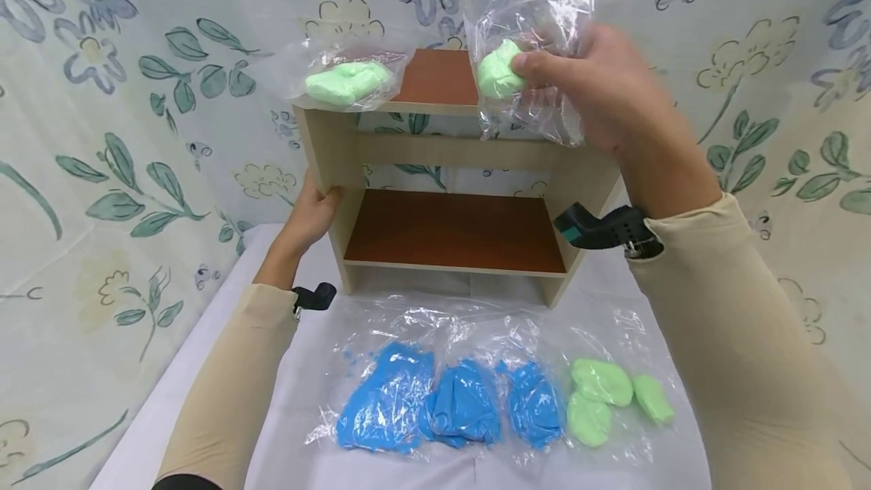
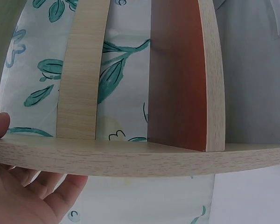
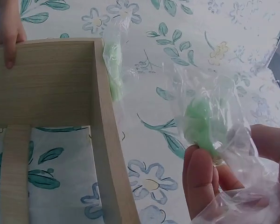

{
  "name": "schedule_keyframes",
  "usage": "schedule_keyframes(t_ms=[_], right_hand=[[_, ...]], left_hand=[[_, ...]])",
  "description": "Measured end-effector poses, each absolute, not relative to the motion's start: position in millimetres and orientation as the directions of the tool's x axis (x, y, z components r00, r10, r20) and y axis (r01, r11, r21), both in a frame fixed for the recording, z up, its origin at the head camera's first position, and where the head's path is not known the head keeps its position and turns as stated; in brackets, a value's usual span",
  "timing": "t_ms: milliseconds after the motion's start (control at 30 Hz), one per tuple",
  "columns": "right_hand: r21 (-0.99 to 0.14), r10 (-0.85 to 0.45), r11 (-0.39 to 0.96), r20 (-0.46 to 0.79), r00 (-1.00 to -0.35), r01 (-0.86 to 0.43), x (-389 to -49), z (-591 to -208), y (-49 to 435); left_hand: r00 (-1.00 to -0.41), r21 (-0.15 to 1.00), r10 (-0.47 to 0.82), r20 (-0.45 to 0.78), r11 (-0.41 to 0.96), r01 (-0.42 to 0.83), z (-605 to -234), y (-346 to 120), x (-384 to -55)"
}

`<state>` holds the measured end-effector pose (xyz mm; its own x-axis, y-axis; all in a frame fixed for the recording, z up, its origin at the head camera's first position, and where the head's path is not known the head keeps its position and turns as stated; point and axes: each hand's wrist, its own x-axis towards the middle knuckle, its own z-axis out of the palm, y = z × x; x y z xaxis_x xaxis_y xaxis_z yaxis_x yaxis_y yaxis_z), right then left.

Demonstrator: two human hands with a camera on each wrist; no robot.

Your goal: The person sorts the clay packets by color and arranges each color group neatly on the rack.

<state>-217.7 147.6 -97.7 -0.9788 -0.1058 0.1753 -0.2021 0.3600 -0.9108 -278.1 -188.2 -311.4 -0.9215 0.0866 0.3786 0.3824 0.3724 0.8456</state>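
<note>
A small wooden shelf (image 1: 456,231) with brown boards stands on the white cloth. My left hand (image 1: 314,212) grips its left side panel (image 2: 144,156), thumb on the inner face and fingers around the outside. Above the right part of the top board (image 1: 435,78), my right hand (image 1: 602,89) holds a clear plastic bag with a light green clay-like lump (image 1: 500,70) in it. The thumb presses by the lump, and in the right wrist view the bag (image 3: 214,88) crumples over the fingers. Another bagged green lump (image 1: 348,84) lies on the top board's left end.
In front of the shelf lie clear bags with blue clay-like masses (image 1: 388,399) and, to their right, several green pieces (image 1: 602,382). Floral cloth (image 1: 136,172) hangs behind and at both sides. A lower brown board (image 1: 456,231) spans the shelf.
</note>
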Motion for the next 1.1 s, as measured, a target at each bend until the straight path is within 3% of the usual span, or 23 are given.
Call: schedule_keyframes(t_ms=[400,667,800,900,1000,1100], right_hand=[[-0.962,-0.146,0.264,0.028,-0.989,-0.066,-267,-97,91],[-0.912,-0.148,0.411,-0.045,-0.988,-0.021,-268,-92,80],[-0.758,-0.067,0.641,0.101,-0.993,-0.120,-263,-95,78],[-0.515,-0.033,0.833,0.322,-0.946,-0.204,-257,-99,79],[-0.301,-0.120,0.906,0.488,-0.865,-0.296,-251,-102,83],[-0.161,-0.308,0.886,0.496,-0.812,-0.435,-244,-103,86]], left_hand=[[-0.920,0.848,0.081,0.384,0.363,0.386,-313,-191,-282],[-0.907,0.838,0.093,0.412,0.352,0.417,-316,-189,-285],[-0.907,0.839,0.094,0.410,0.352,0.415,-316,-189,-285],[-0.919,0.849,0.084,0.386,0.357,0.390,-316,-189,-284],[-0.925,0.857,0.084,0.371,0.351,0.376,-313,-188,-282],[-0.931,0.864,0.084,0.355,0.351,0.361,-308,-187,-277]])
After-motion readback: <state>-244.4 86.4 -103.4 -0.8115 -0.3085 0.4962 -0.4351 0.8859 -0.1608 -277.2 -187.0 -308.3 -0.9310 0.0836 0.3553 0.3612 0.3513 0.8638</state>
